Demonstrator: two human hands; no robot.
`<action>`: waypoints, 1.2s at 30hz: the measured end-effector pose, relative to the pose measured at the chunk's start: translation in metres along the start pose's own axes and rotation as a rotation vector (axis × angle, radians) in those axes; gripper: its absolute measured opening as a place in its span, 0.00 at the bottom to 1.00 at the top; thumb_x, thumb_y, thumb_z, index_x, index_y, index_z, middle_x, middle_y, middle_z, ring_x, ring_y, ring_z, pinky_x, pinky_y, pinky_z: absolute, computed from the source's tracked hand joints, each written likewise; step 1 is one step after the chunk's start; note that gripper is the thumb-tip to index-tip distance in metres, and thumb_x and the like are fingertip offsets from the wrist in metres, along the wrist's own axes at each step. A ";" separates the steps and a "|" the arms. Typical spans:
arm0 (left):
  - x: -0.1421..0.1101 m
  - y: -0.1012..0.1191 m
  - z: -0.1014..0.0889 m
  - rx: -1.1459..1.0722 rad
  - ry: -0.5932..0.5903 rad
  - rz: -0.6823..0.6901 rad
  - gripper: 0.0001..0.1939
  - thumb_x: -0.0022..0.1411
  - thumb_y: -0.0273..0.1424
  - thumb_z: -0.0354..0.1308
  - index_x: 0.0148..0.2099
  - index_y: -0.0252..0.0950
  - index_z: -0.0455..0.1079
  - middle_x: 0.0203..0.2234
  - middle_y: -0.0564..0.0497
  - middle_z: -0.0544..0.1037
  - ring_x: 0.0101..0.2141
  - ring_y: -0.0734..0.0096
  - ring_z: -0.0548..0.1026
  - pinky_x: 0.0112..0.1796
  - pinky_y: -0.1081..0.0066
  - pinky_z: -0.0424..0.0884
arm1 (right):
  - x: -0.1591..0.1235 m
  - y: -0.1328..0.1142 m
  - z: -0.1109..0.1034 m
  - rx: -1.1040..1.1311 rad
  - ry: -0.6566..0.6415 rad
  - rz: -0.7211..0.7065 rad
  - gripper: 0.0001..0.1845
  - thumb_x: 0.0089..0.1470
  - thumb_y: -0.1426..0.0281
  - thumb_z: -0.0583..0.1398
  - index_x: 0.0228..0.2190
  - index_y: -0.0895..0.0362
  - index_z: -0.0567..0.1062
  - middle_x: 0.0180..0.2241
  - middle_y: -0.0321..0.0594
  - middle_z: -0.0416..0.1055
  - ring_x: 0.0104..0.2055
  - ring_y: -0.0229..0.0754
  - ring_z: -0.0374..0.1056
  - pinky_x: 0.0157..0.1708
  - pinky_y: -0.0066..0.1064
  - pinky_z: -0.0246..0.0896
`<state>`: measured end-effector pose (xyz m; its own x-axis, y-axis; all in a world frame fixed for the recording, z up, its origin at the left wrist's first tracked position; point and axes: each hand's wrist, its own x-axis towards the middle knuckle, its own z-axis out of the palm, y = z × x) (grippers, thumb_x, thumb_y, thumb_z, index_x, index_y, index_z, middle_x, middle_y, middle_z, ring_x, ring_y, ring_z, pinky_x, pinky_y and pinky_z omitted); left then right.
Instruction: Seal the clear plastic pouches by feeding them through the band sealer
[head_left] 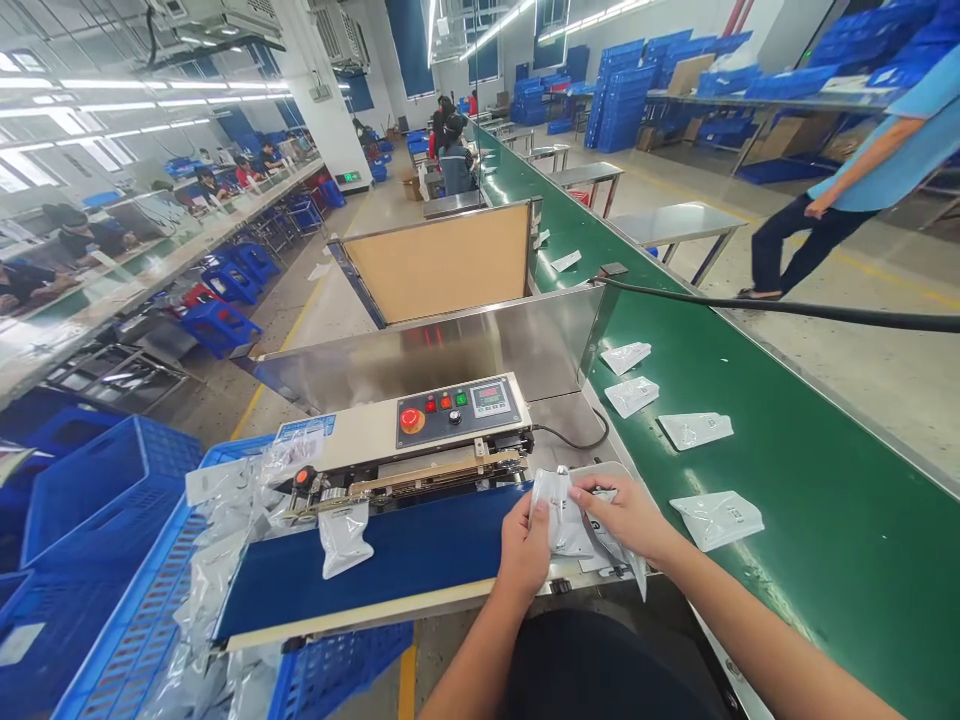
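Both of my hands hold a clear plastic pouch [559, 510] at the right end of a band sealer's blue belt [420, 555]. My left hand [525, 550] grips the pouch's left edge with closed fingers. My right hand [626, 512] pinches its top right corner, over a few more pouches [611, 545] lying beneath. Another pouch [343, 540] rides the blue belt with its top in the sealer's slot. The sealer's control panel [454, 410] has a red button, small lights and a display.
Several sealed pouches [694, 430] lie on the green conveyor [787, 430] to my right. Blue crates [112, 560] with loose pouches stand at the left. A black cable [750, 305] crosses the conveyor. A person [862, 170] walks at far right; other workers sit at the left benches.
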<state>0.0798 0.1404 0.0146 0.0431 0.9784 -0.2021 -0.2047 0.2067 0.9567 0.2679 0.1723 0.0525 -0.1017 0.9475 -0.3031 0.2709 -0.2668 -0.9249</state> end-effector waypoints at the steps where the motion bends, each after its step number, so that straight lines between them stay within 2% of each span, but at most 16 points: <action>1: 0.001 -0.001 0.000 0.013 0.001 0.008 0.34 0.68 0.58 0.63 0.54 0.31 0.84 0.37 0.43 0.84 0.38 0.58 0.77 0.40 0.66 0.73 | 0.000 -0.001 0.000 -0.026 0.009 -0.015 0.31 0.52 0.40 0.67 0.33 0.57 0.85 0.33 0.43 0.81 0.32 0.45 0.72 0.36 0.33 0.68; 3: 0.002 -0.003 0.001 0.014 0.021 -0.002 0.33 0.68 0.57 0.63 0.54 0.31 0.84 0.37 0.43 0.84 0.38 0.56 0.77 0.40 0.66 0.73 | -0.001 -0.001 0.000 -0.062 0.039 -0.034 0.30 0.53 0.40 0.66 0.32 0.56 0.84 0.31 0.42 0.80 0.31 0.44 0.70 0.34 0.33 0.66; 5: -0.001 -0.003 0.001 0.018 0.044 -0.017 0.33 0.68 0.57 0.62 0.54 0.32 0.84 0.36 0.44 0.84 0.38 0.56 0.77 0.39 0.66 0.73 | -0.002 0.001 0.001 -0.077 0.045 -0.076 0.29 0.54 0.41 0.65 0.33 0.56 0.84 0.33 0.41 0.79 0.34 0.45 0.70 0.36 0.32 0.66; 7: -0.004 -0.004 0.002 0.073 0.064 0.000 0.31 0.69 0.56 0.61 0.51 0.32 0.85 0.34 0.45 0.83 0.36 0.57 0.75 0.37 0.67 0.72 | -0.003 0.004 0.002 -0.086 0.027 -0.096 0.28 0.54 0.42 0.65 0.33 0.55 0.84 0.32 0.40 0.79 0.33 0.44 0.69 0.35 0.32 0.64; 10: -0.004 -0.008 0.004 0.183 0.173 0.030 0.29 0.67 0.57 0.61 0.33 0.34 0.81 0.25 0.49 0.75 0.29 0.65 0.68 0.31 0.71 0.65 | -0.004 0.013 0.001 -0.090 0.029 -0.015 0.28 0.53 0.41 0.65 0.30 0.55 0.81 0.22 0.34 0.68 0.23 0.38 0.56 0.25 0.30 0.50; 12: 0.004 -0.013 0.006 0.171 0.283 -0.026 0.30 0.63 0.58 0.64 0.23 0.37 0.72 0.20 0.53 0.67 0.26 0.70 0.60 0.28 0.71 0.57 | 0.000 0.019 0.000 -0.063 0.084 0.093 0.29 0.50 0.40 0.66 0.28 0.54 0.78 0.17 0.30 0.58 0.20 0.35 0.47 0.22 0.30 0.42; 13: 0.010 -0.016 0.008 0.134 0.325 -0.080 0.31 0.60 0.58 0.66 0.21 0.38 0.67 0.18 0.55 0.63 0.25 0.72 0.57 0.26 0.71 0.53 | 0.005 0.022 0.000 -0.044 0.116 0.143 0.29 0.48 0.40 0.67 0.27 0.54 0.77 0.16 0.29 0.56 0.20 0.35 0.46 0.22 0.30 0.41; 16: 0.031 -0.026 0.013 0.014 0.371 -0.223 0.31 0.52 0.56 0.69 0.19 0.40 0.58 0.16 0.58 0.56 0.23 0.74 0.52 0.26 0.71 0.48 | 0.023 0.023 -0.002 -0.042 0.185 0.238 0.26 0.45 0.45 0.69 0.23 0.54 0.75 0.17 0.30 0.60 0.21 0.35 0.51 0.23 0.30 0.46; 19: 0.046 -0.031 0.011 -0.035 0.394 -0.252 0.30 0.49 0.55 0.70 0.19 0.40 0.59 0.16 0.59 0.57 0.23 0.75 0.53 0.26 0.71 0.49 | 0.044 0.017 0.001 -0.136 0.159 0.279 0.20 0.48 0.53 0.69 0.20 0.55 0.74 0.20 0.35 0.68 0.24 0.37 0.57 0.25 0.30 0.51; 24: 0.043 -0.029 -0.013 -0.115 0.431 -0.252 0.28 0.48 0.55 0.72 0.23 0.37 0.68 0.16 0.59 0.59 0.22 0.76 0.56 0.26 0.72 0.54 | 0.065 0.004 0.021 -0.194 0.079 0.255 0.15 0.50 0.61 0.70 0.20 0.55 0.77 0.20 0.36 0.72 0.25 0.38 0.60 0.28 0.31 0.53; 29: 0.027 -0.021 -0.044 -0.164 0.484 -0.227 0.32 0.46 0.60 0.74 0.29 0.34 0.76 0.18 0.56 0.68 0.23 0.73 0.64 0.27 0.71 0.62 | 0.061 0.003 0.042 -0.209 -0.054 0.193 0.15 0.50 0.58 0.71 0.22 0.55 0.80 0.24 0.39 0.78 0.26 0.39 0.65 0.30 0.31 0.58; 31: 0.023 -0.018 -0.057 -0.153 0.527 -0.213 0.33 0.47 0.60 0.74 0.32 0.33 0.79 0.21 0.52 0.73 0.25 0.69 0.69 0.29 0.70 0.66 | 0.053 0.006 0.042 -0.212 -0.090 0.172 0.16 0.51 0.55 0.71 0.25 0.55 0.82 0.26 0.40 0.79 0.27 0.41 0.68 0.31 0.32 0.60; 33: 0.017 -0.012 -0.073 -0.126 0.570 -0.209 0.33 0.49 0.60 0.73 0.34 0.32 0.80 0.24 0.48 0.78 0.29 0.64 0.74 0.32 0.68 0.70 | 0.042 0.010 0.035 -0.197 -0.066 0.164 0.19 0.49 0.51 0.71 0.29 0.54 0.85 0.26 0.41 0.79 0.28 0.42 0.69 0.30 0.32 0.60; 35: 0.005 -0.006 -0.090 -0.074 0.636 -0.184 0.32 0.54 0.59 0.71 0.39 0.32 0.82 0.31 0.42 0.83 0.35 0.57 0.79 0.36 0.65 0.74 | 0.031 0.011 0.024 -0.164 -0.022 0.182 0.25 0.48 0.46 0.71 0.34 0.55 0.85 0.23 0.39 0.76 0.24 0.40 0.64 0.25 0.31 0.55; 36: -0.004 -0.002 -0.097 -0.017 0.694 -0.142 0.31 0.56 0.58 0.70 0.43 0.32 0.83 0.38 0.39 0.85 0.40 0.53 0.81 0.40 0.63 0.76 | 0.025 0.011 0.019 -0.139 -0.001 0.200 0.28 0.47 0.44 0.71 0.36 0.55 0.85 0.21 0.36 0.73 0.21 0.38 0.60 0.22 0.31 0.50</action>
<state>-0.0152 0.1365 -0.0071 -0.5613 0.7150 -0.4167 -0.2590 0.3265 0.9090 0.2505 0.1901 0.0300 -0.0339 0.8783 -0.4770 0.4151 -0.4218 -0.8061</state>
